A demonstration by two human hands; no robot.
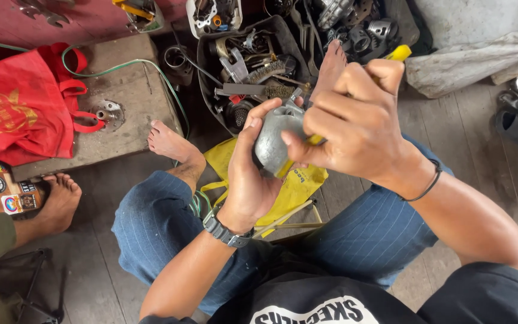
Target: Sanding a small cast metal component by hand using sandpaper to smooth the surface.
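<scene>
My left hand (252,174) is wrapped around a grey cast-metal part (274,139), held up over my lap. My right hand (355,120) is closed on a yellow-handled tool (399,53) whose handle end sticks out above my fingers; its working end is pressed against the metal part and is hidden by my fingers. A dark watch sits on my left wrist and a thin black band on my right wrist. Both hands hover above a yellow bag (298,183) lying on the floor between my legs.
A dark tray (206,72) of tools, wire brushes and metal parts lies beyond my bare feet. A red cloth bag (16,111) rests on a wooden block (124,129) at left. Another person's bare foot (60,201) is at lower left. White cloth (481,42) and engine parts lie at right.
</scene>
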